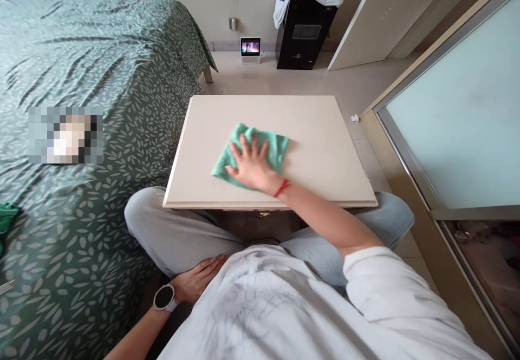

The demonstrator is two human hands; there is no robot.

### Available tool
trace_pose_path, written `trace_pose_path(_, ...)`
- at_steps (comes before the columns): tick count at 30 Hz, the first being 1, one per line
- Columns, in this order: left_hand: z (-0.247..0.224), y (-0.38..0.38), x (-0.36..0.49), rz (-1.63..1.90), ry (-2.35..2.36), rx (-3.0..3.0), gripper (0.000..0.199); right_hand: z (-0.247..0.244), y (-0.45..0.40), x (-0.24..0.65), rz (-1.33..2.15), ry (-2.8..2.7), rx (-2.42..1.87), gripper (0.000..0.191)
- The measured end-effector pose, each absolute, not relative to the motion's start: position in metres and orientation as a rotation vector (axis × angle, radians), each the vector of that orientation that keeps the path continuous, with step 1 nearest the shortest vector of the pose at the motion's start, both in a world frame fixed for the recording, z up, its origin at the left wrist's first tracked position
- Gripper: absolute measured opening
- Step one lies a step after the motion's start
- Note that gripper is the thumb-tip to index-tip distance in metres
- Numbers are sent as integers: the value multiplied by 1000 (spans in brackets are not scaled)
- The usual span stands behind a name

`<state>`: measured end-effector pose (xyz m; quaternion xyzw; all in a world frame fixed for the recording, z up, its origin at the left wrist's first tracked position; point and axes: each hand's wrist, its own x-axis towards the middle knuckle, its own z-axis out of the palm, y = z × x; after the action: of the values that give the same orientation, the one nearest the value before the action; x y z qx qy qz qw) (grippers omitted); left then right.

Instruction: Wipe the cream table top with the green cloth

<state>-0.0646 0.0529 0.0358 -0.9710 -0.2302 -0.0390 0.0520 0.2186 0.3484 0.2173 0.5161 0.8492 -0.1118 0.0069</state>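
A green cloth (277, 151) lies spread on the cream top of a small table (312, 127). My right hand (252, 164), with a red thread at the wrist, presses flat on the cloth, its fingers spread. Low in the view, my left hand (198, 281) rests on my thigh at the edge of my white shirt. Its fingers lie flat and hold nothing, and a round watch (164, 298) is on that wrist.
A bed with a green leaf-patterned sheet (134, 89) stands at the left. Beyond the table are a small lit screen (251, 47) and a black cabinet (300, 35) with clothes on top. A frosted sliding panel (455, 100) borders the right.
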Motion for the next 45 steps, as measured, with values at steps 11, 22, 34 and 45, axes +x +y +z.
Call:
trace_pose_path(11,32,47,-68,-7,-670,-2967,52,204,357,119,-465,3103,827,72)
trace_pose_path(22,28,45,-71,-6,-647,-2960,54,201,379,362,-313,2664,1648,80)
trace_pose_path(34,25,47,-72,9,-674,-3000,56,208,382,400,-186,1764,2562,90)
trace_pose_path(45,33,49,-68,5,-731,-3012,55,222,410,174,-455,2777,1423,86)
